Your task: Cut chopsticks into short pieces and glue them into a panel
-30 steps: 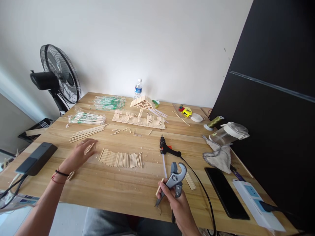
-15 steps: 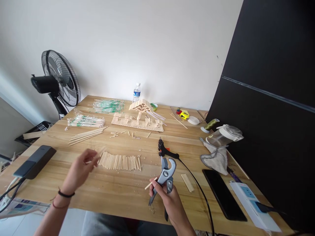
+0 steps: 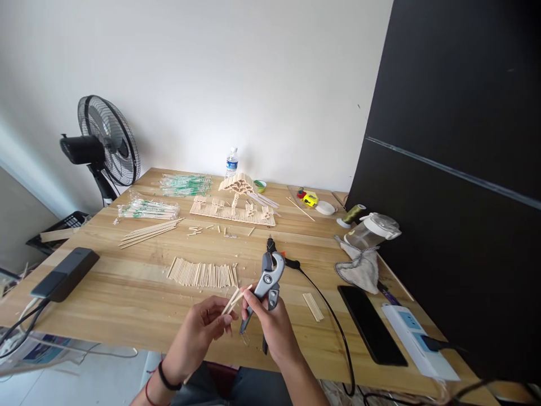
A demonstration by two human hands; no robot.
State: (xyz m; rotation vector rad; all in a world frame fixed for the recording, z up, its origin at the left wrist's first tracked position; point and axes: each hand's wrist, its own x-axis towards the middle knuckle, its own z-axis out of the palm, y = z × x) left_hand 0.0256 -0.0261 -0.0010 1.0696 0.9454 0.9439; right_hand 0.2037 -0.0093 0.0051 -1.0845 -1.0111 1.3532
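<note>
The short pale wooden sticks (image 3: 234, 299) are held in the air, just in front of the row of cut wooden sticks (image 3: 203, 274) that lies on the light wooden table (image 3: 127, 304). The left hand (image 3: 198, 330) pinches their lower ends between narrow fingertips. The right hand (image 3: 270, 327) meets their upper ends with thumb and forefinger; its other fingers wrap the handles of the grey hand cutter (image 3: 270, 279), head pointing up. The black glue gun (image 3: 291, 263) lies just right of the row. A small bundle of sticks (image 3: 313, 306) lies further right, and a black phone (image 3: 366, 324) beyond it.
</note>
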